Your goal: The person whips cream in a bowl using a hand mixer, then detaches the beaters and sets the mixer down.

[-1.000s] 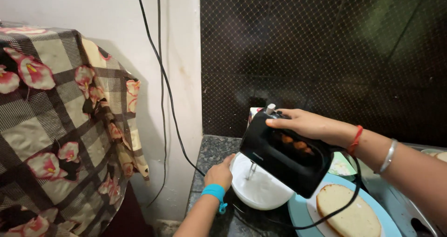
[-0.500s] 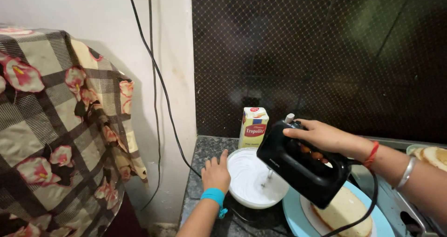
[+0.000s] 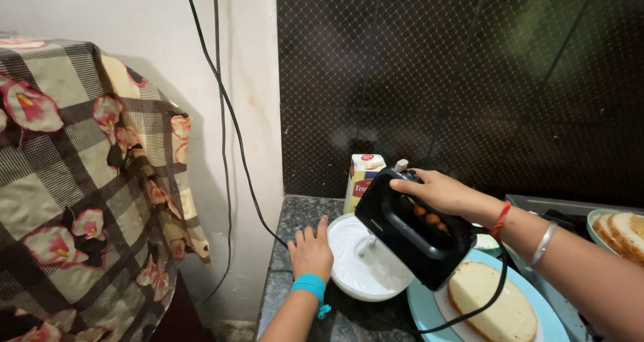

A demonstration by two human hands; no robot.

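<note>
Work in hand: a person is whipping white cream in a white bowl (image 3: 349,285) with a black electric hand mixer (image 3: 414,231).
Right hand: the right hand (image 3: 439,193) is wrapping closed around the mixer's handle, gripping it and tilting the body so the beaters (image 3: 367,246) are dipping into the bowl.
Left hand: the left hand (image 3: 310,249) is lying open, fingers spread, against the bowl's left rim, steadying it.
Bowl's place: it is sitting near the left edge of the dark granite counter (image 3: 295,214), just below and left of the mixer, touching the left hand.
Progress: the cream (image 3: 355,271) is looking white and smooth with the beaters in it, so whipping seems under way; how stiff it is cannot be told. The round sponge cake layer (image 3: 490,302) on the light blue plate (image 3: 419,308) is bare, so no cream has gone on it yet.
Around: a small carton (image 3: 362,177) is standing behind the bowl by the dark tiled wall; more sponge (image 3: 620,231) is lying on a plate at the counter's right edge; a floral checked cloth (image 3: 80,181) is hanging at left.
</note>
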